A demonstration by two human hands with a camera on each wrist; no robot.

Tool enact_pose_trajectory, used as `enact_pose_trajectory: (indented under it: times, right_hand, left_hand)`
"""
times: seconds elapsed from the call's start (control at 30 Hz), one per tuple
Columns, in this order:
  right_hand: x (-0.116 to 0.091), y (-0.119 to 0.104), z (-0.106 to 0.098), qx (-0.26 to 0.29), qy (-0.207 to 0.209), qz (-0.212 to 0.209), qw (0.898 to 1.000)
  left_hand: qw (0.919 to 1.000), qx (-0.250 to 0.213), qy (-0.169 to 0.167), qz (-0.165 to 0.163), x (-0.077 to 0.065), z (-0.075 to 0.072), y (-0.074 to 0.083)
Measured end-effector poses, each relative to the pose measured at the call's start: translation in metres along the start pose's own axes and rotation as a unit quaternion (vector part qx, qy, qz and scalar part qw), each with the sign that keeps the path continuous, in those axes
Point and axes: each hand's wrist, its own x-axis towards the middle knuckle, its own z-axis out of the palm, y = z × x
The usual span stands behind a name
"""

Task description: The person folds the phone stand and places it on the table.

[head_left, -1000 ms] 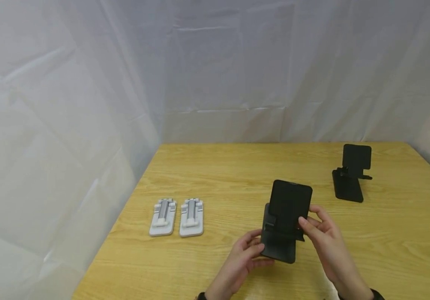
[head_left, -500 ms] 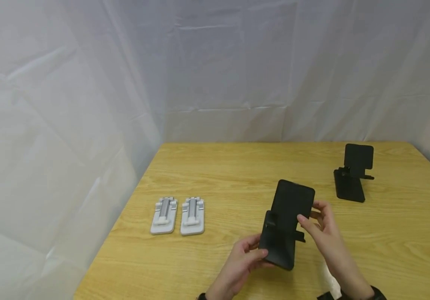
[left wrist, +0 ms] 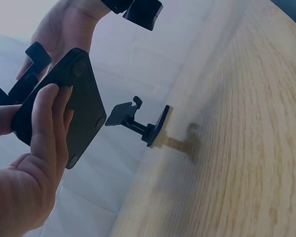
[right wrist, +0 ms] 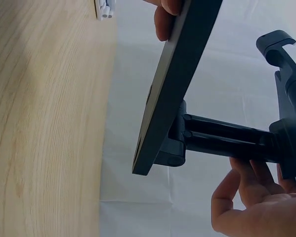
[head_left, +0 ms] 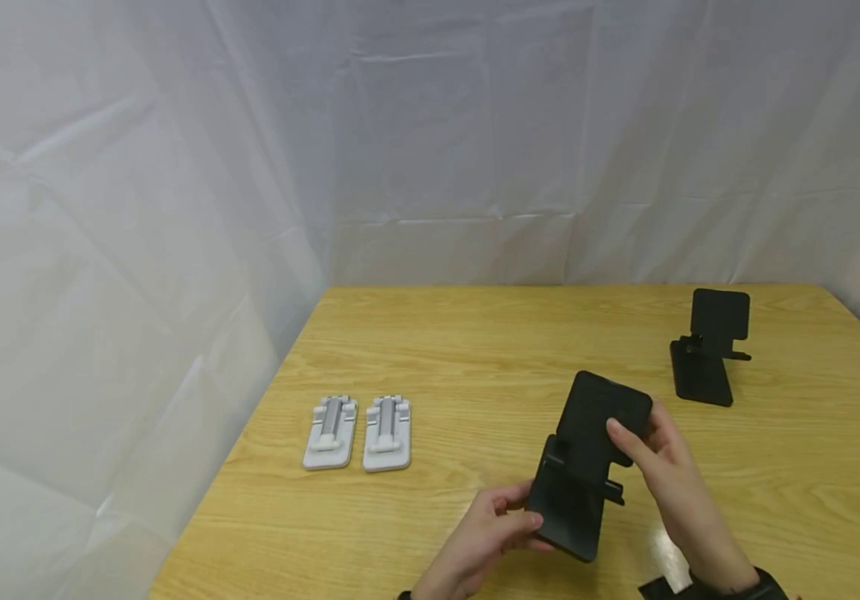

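Between both hands, above the table, I hold a black folding phone stand [head_left: 576, 492], tilted. My left hand [head_left: 493, 529] grips its base by the left edge, thumb on top; in the left wrist view the fingers [left wrist: 49, 123] lie under the base. With the thumb in front and the fingers behind, my right hand [head_left: 658, 458] pinches the right side of the upper plate [head_left: 595, 417]. The right wrist view shows the stand's double arm [right wrist: 232, 138] unfolded between base and plate, with the right fingers close to that arm.
A second black phone stand [head_left: 703, 367] stands unfolded at the back right of the wooden table [head_left: 475, 350]. Two white folded phone stands [head_left: 330, 433] lie side by side at the left. White sheeting [head_left: 445, 142] hangs behind and to the left.
The held stand has tilted clockwise and shifted slightly right and down. Its upper plate has separated further from the base in view. My right hand has moved up along the plate's edge.
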Motion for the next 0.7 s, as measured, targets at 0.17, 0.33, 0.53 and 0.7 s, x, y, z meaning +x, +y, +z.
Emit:
enact_pose_trajectory:
  times: [0.17,0.33,0.53,0.7]
  right_hand:
    - [0.000,0.000,0.001,0.004,0.005,-0.009,1.000]
    - [-0.002,-0.002,0.003,-0.005,0.012,-0.013,1.000]
    - [-0.005,-0.004,0.008,-0.021,0.023,-0.060,0.998]
    - [-0.007,-0.004,0.015,-0.076,0.056,-0.143,0.985]
  left_hand:
    - [1.0000,-0.004,-0.007,-0.006,0.000,-0.001,0.001]
    - [0.9999,-0.004,-0.010,-0.012,-0.001,-0.003,0.002]
    - [0.9997,-0.003,-0.022,-0.008,-0.002,-0.005,0.004]
    - [0.9990,-0.010,-0.036,-0.026,-0.004,-0.005,0.008]
